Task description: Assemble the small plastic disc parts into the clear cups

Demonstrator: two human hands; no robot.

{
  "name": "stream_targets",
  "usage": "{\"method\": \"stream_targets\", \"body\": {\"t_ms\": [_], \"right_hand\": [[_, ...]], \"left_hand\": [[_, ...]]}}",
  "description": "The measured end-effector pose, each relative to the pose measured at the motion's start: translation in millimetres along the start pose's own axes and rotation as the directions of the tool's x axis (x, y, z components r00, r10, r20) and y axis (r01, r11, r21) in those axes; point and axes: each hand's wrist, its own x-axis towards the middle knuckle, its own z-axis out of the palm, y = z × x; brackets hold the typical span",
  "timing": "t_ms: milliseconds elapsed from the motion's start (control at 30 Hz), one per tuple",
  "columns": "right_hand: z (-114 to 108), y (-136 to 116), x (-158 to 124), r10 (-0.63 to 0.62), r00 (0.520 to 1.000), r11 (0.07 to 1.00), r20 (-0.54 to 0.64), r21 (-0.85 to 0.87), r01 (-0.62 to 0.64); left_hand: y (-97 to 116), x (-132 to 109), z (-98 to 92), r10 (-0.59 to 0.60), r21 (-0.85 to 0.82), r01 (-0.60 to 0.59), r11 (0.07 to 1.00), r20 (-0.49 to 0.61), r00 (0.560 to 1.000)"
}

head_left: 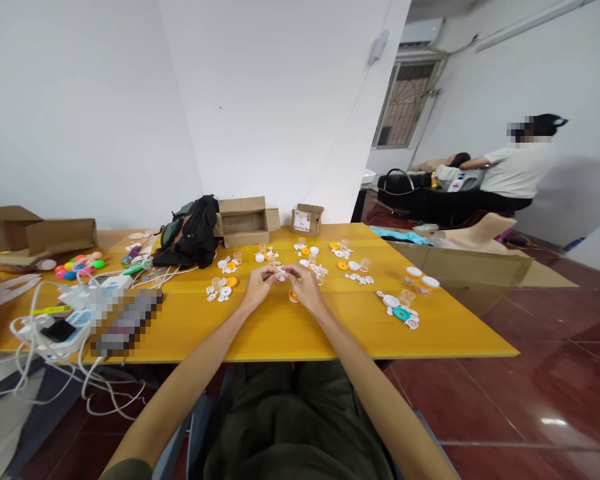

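Note:
Both my hands meet above the middle of the yellow table (pixel 275 340). Between them is a small white plastic piece with cut-outs (pixel 281 276). My left hand (pixel 260 284) pinches it from the left side, and my right hand (pixel 305 285) grips it from the right. An orange ring (pixel 293 295) lies just under my right hand, partly covered by it. Close by on the right stands a clear plastic cup (pixel 320 277), among white cut-out parts. To the left of my hands are a white disc (pixel 225 291) and another orange ring (pixel 231 283).
Several similar part groups lie around, one with a teal ring (pixel 401 314). Two lidded jars (pixel 429 285) stand right. Cardboard boxes (pixel 243 230) and a black bag (pixel 193 233) line the back. Cables, a power strip (pixel 70 330) and colourful balls (pixel 77 267) are left. A person (pixel 517 170) sits far right.

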Motion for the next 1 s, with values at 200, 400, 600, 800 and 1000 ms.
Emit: {"method": "stream_targets", "body": {"t_ms": [200, 400, 600, 800, 1000], "right_hand": [[1.9, 4.9, 0.4, -0.014, 1.0, 1.0, -0.008, 0.024, 0.014], [1.1, 7.2, 3.3, 0.077, 0.997, 0.986, -0.03, 0.148, -0.072], [-0.8, 8.1, 3.8, 0.084, 0.996, 0.978, 0.001, 0.19, -0.083], [-1.1, 2.1, 0.3, -0.007, 1.0, 0.998, 0.0, 0.062, 0.007], [-2.5, -1.8, -4.3, -0.184, 0.983, 0.969, 0.001, -0.169, 0.181]], "left_hand": [[2.9, -1.1, 1.8, -0.057, -0.076, 0.057, 0.996, -0.004, 0.998], [4.3, -2.0, 4.5, -0.081, -0.111, 0.083, 0.99, 0.027, 0.996], [3.7, -1.3, 4.2, -0.003, -0.089, 0.004, 0.996, 0.011, 1.0], [2.0, -2.0, 3.7, 0.138, -0.041, -0.139, 0.989, -0.022, 0.99], [-0.4, -2.1, 2.0, 0.231, 0.017, -0.231, 0.973, -0.02, 0.973]]}}
